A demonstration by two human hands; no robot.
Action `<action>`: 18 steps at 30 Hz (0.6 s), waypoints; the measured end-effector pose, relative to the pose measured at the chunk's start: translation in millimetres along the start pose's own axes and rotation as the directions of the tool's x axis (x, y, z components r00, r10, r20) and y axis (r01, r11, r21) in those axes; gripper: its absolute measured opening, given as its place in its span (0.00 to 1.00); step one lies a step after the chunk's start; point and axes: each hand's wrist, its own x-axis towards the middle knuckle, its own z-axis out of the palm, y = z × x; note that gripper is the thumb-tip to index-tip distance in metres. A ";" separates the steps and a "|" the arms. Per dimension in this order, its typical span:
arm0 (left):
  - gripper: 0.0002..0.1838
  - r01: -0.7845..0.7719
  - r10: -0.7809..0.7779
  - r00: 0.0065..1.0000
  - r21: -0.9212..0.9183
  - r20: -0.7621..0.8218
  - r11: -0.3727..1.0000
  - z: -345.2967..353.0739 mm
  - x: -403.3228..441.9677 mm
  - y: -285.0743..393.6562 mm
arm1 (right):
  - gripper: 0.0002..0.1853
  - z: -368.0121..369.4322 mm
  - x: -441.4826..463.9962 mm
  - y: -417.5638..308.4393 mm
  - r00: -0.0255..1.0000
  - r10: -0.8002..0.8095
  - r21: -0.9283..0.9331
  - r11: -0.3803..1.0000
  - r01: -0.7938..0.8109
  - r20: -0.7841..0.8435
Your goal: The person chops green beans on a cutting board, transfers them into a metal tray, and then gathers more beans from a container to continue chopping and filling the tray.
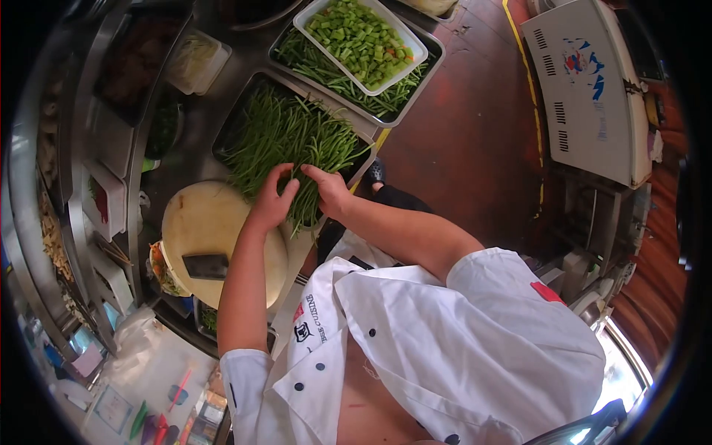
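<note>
Long thin green vegetable stems (271,133) fill a metal tray (222,137) in front of me. At the tray's near edge, my left hand (274,199) is curled, with thumb and fingers pinching some stems. Just beside it, my right hand (331,191) is closed on the same stems, its thumb pointing to the left hand. Several stems hang down below the hands, over the tray's near corner. The fingertips are partly hidden by one another and by the stems. Left of the tray lies a round cutting board (178,222) with a dark cleaver blade (206,266) on it.
Beyond my right hand, a white container (360,41) of chopped green pieces rests on a tray of green beans (386,104). A small tub (199,63) and shelving stand left. A white appliance (586,89) stands right, across the red floor (467,141).
</note>
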 end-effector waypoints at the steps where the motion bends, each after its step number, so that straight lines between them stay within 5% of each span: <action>1: 0.20 -0.034 0.036 0.996 0.034 -0.079 0.999 1.1 3.9 -2.3 | 0.22 6.2 -2.2 -0.6 0.997 -0.046 -0.038 0.998 0.044 -0.065; 5: 0.17 0.059 -0.030 0.989 0.203 -0.143 0.977 2.5 24.2 -2.4 | 0.22 -2.8 22.4 15.6 0.983 -0.095 -0.095 0.992 0.080 -0.158; 7: 0.15 0.124 -0.090 0.987 0.275 -0.135 0.953 2.2 34.8 -0.9 | 0.21 -6.5 18.1 14.8 0.997 -0.048 0.010 0.999 0.048 -0.059; 13: 0.19 -0.027 0.062 0.996 0.483 -0.057 0.875 -12.8 41.2 -10.3 | 0.20 -6.5 -1.4 6.6 1.000 -0.022 0.056 0.998 0.021 0.010; 18: 0.18 0.008 0.031 0.998 0.551 -0.061 0.835 -15.1 42.7 -2.7 | 0.19 -13.5 -6.6 4.4 0.998 0.026 0.074 0.997 -0.030 0.051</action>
